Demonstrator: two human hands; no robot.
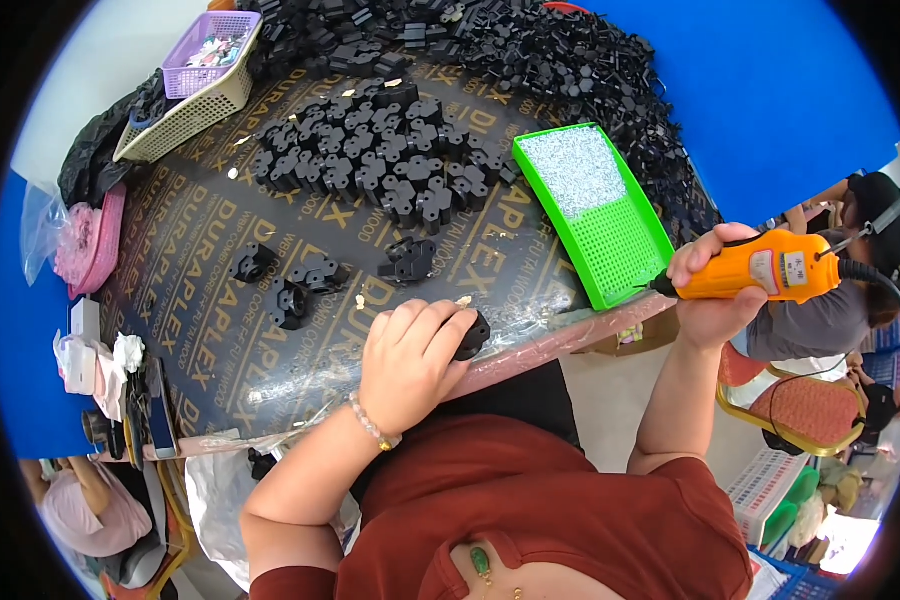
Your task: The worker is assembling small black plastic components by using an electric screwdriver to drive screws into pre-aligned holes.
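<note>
Left hand (407, 362) clamps a black plastic fitting (473, 336) at the dark tabletop (220, 350) edge; right hand (708, 290) grips an orange electric screwdriver (760, 268).
Judging by the heaped black fittings (390, 160) and green screw tray (592, 210), most work remains.

A black plastic part (473, 336) is gripped by the left hand (407, 362) at the near edge of the dark board (220, 330). An orange electric screwdriver (760, 268) is held by the right hand (712, 290), just right of the green screw tray (625, 250).
</note>
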